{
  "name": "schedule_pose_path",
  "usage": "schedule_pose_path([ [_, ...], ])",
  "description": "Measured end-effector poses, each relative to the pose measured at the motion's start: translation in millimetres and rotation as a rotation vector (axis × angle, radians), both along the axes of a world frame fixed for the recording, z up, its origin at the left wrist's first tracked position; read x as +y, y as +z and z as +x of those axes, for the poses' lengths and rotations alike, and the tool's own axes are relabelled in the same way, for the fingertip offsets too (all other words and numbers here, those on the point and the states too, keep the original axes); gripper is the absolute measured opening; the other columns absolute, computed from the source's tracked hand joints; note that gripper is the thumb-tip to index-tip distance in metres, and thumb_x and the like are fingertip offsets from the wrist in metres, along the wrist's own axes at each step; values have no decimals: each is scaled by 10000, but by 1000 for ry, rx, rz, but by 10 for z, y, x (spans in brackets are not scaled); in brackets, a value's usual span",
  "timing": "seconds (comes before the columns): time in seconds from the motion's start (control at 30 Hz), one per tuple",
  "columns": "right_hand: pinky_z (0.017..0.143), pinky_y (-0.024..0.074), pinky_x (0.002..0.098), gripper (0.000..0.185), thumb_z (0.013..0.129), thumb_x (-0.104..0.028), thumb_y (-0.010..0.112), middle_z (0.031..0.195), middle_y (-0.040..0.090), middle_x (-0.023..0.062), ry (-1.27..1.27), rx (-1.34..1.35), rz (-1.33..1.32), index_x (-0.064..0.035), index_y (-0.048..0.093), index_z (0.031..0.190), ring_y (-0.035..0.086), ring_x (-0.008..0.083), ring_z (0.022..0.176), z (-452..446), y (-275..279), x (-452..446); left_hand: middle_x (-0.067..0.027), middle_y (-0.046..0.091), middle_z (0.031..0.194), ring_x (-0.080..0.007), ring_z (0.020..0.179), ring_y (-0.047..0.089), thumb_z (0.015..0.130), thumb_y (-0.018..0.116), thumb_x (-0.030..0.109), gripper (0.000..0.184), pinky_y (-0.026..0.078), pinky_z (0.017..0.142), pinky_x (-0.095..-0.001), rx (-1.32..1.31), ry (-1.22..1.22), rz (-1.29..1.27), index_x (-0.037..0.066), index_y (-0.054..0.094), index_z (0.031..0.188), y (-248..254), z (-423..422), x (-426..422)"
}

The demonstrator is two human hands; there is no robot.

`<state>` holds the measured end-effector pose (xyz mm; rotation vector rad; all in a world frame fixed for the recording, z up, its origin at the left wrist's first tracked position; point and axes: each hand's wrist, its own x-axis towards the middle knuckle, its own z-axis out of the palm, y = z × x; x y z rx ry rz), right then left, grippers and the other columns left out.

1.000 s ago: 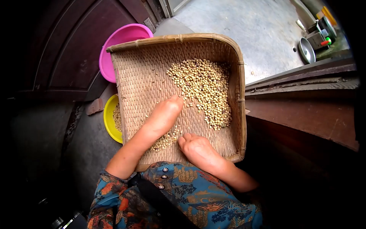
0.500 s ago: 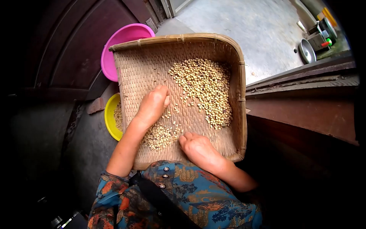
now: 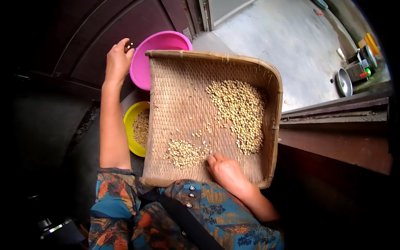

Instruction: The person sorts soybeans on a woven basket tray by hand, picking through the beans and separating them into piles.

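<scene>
My left hand [image 3: 118, 62] is raised left of the pink basin [image 3: 139, 68], its thumb and index finger apart. A few beans show in the gap at its fingertips, and they look loose. In the woven bamboo tray [image 3: 171, 93], a large heap of pale beans [image 3: 239, 110] lies on the right and a smaller pile [image 3: 184, 154] near the front edge. My right hand [image 3: 227, 171] rests low in the tray beside the smaller pile, its fingers curled together; what they hold, if anything, is hidden.
Below the pink basin, a yellow bowl [image 3: 130, 133] with beans stands left of the tray. A dark wooden door [image 3: 96, 41] is at the upper left. At the far right, a metal bowl [image 3: 344, 82] sits on the pale floor [image 3: 283, 46], beyond a wooden board [image 3: 333, 143].
My left hand has left the tray, moved up and left to beside the pink basin, and its fingers have parted. My right hand stays by the smaller pile. The view has shifted.
</scene>
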<state>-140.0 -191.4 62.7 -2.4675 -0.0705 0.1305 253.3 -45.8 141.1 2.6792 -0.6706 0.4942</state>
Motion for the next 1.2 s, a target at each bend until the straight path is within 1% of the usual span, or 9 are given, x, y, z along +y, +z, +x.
schedule_pose_path([
  [0.1,639,527,414,86,829,-92,592,790,578,139,-16,-19,-12,-21,548,846,635,315,755,15,-31,-7,-170,663,1045,-315,960,657,877,574,-16,226,522,826,-376,-141,-264,-125,1,654,1088,-180,-319,-67],
  [0.23,627,526,401,75,794,-72,588,777,573,128,14,-12,-68,-28,545,836,633,305,745,26,-5,5,-128,654,1091,-259,1053,636,825,565,-85,256,503,944,-350,407,-682,-285,14,653,1044,-548,-1218,-288],
  [0.3,623,525,394,77,782,-69,589,766,567,121,21,-19,-103,-32,545,833,631,299,738,21,-17,12,-151,595,1298,-293,1323,472,895,580,17,309,343,1143,-418,326,-749,-29,65,633,1195,-906,-1525,-328],
  [0.37,621,524,388,80,774,-70,592,756,560,115,18,-10,-128,-36,546,831,628,291,733,8,-35,24,-132,495,1439,-293,1414,361,960,541,137,376,249,1197,-436,366,-689,58,99,560,1333,-1193,-1664,-308],
  [0.47,619,523,388,75,788,-80,598,743,553,109,1,-35,-91,-38,548,826,623,286,725,6,-37,21,-104,417,1510,-281,1439,318,989,503,220,440,195,1215,-448,408,-801,67,106,485,1414,-1251,-1764,-219],
  [0.57,624,522,389,84,812,-98,608,748,559,111,-4,-36,-53,-37,551,823,624,287,736,14,-30,12,-127,392,1526,-302,1445,309,953,528,118,443,219,1195,-464,491,-909,66,60,503,1392,-1288,-1932,-38],
  [0.73,634,522,400,111,848,-123,609,761,569,122,-16,-47,5,-30,552,827,625,302,741,0,-15,-24,-174,561,1369,-337,1324,487,919,561,130,341,333,1131,-486,859,-1083,-121,23,640,1233,-1074,-2114,203],
  [0.97,667,518,413,150,885,-151,621,788,567,137,-54,44,111,-18,556,862,614,333,761,-151,199,-132,-154,474,1456,-332,1387,396,927,574,163,431,261,1180,-465,549,-1109,81,29,553,1336,-1112,-2093,-178],
  [1.2,654,515,397,143,844,-118,686,807,586,121,-190,-38,119,-28,618,932,618,318,732,-442,353,-288,-160,564,1356,-306,1323,483,929,578,156,349,352,1127,-462,819,-1300,-19,7,612,1243,-1046,-2345,241],
])
